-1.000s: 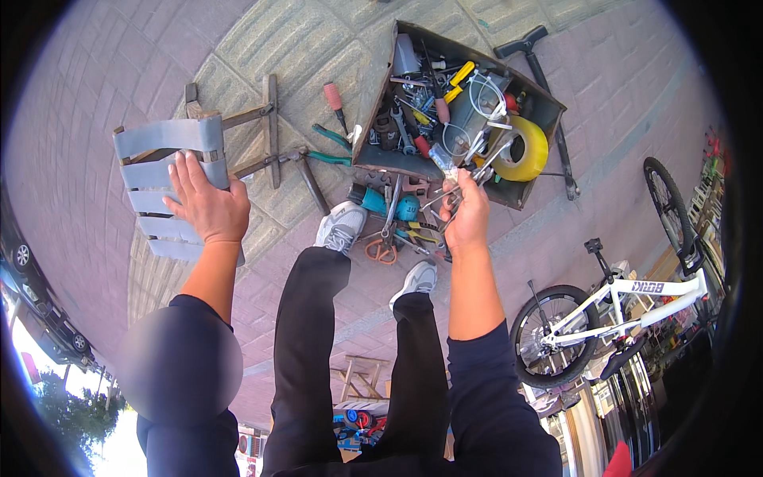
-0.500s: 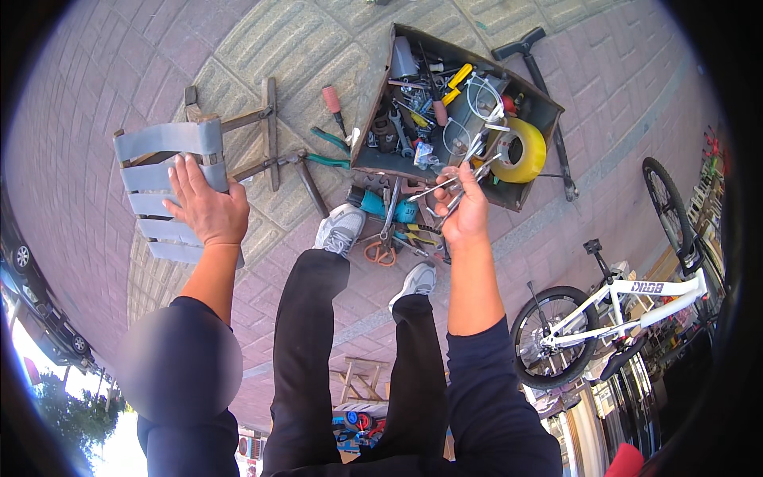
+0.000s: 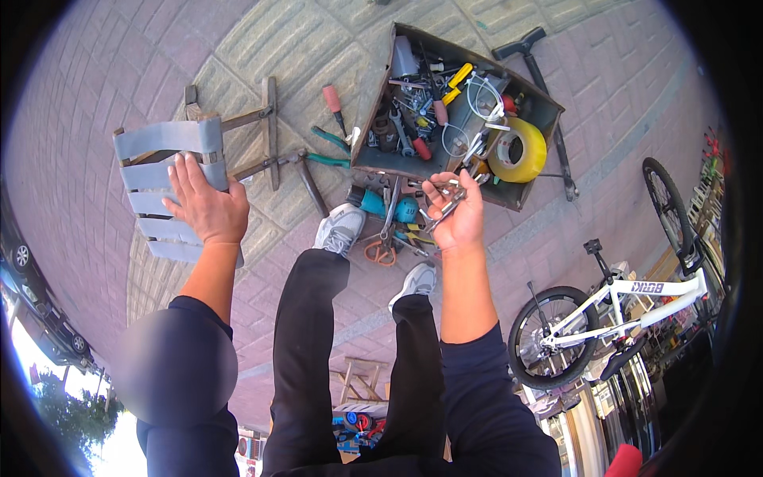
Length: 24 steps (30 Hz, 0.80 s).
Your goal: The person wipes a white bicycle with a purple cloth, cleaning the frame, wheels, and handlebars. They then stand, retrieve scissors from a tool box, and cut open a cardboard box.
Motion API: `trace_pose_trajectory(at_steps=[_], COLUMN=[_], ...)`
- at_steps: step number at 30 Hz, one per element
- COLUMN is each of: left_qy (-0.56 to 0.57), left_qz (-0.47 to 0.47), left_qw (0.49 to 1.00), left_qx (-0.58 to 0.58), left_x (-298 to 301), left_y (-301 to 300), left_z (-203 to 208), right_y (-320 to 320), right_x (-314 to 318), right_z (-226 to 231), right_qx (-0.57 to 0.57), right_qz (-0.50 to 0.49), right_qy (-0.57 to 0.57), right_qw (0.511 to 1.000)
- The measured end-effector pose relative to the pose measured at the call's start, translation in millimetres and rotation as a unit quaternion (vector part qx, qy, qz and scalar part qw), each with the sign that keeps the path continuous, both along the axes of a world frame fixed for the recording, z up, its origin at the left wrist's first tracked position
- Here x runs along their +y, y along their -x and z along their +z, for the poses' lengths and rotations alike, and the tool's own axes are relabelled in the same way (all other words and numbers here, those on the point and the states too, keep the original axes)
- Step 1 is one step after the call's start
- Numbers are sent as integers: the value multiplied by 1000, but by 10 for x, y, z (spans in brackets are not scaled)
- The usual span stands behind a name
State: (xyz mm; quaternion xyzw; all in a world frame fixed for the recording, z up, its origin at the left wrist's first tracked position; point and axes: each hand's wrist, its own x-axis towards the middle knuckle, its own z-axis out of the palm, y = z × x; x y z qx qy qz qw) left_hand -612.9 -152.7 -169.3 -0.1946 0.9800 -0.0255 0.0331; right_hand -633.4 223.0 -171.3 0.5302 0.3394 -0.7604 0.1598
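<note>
My left hand lies flat with fingers stretched out on the grey strap seat of a wooden folding stool. Palm up, my right hand is curled around a bunch of slim metal tools; their exact kind is partly hidden by my fingers. That hand is just off the near edge of a metal toolbox. Inside the box are a wrench, a red-handled tool, a yellow-handled screwdriver, white cable ties and a yellow tape roll.
Between my shoes and the box lie a teal power tool, orange-handled scissors and other hand tools. A hammer, green-handled pliers and a red screwdriver are left of it. A white bicycle stands at right; a black pump-like tool lies beyond.
My right hand has turned slightly and gathered the metal tools closer into its palm. In the box a red handle now shows where a small white-and-blue item was. My left hand stays put.
</note>
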Motion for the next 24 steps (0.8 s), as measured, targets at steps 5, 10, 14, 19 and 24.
trace_pose_trajectory(at_steps=[5, 10, 14, 19, 24], left_qy=[-1, 0, -6, 0, -5], left_qz=[4, 5, -4, 3, -1], left_qw=[1000, 1000, 1000, 1000, 1000], left_qx=[-3, -4, 2, -3, -8], left_x=[-3, -2, 7, -28, 25], left_y=[-2, 1, 24, -66, 19], left_z=[8, 12, -1, 29, 60], right_y=[-285, -824, -914, -85, 712], right_x=[49, 1, -146, -391, -272], right_z=[-12, -15, -225, -31, -1098], right_qx=[60, 136, 91, 94, 99], right_qz=[128, 520, 689, 627, 650], right_qy=[-158, -315, -371, -423, -549], right_qw=[977, 782, 616, 647, 515])
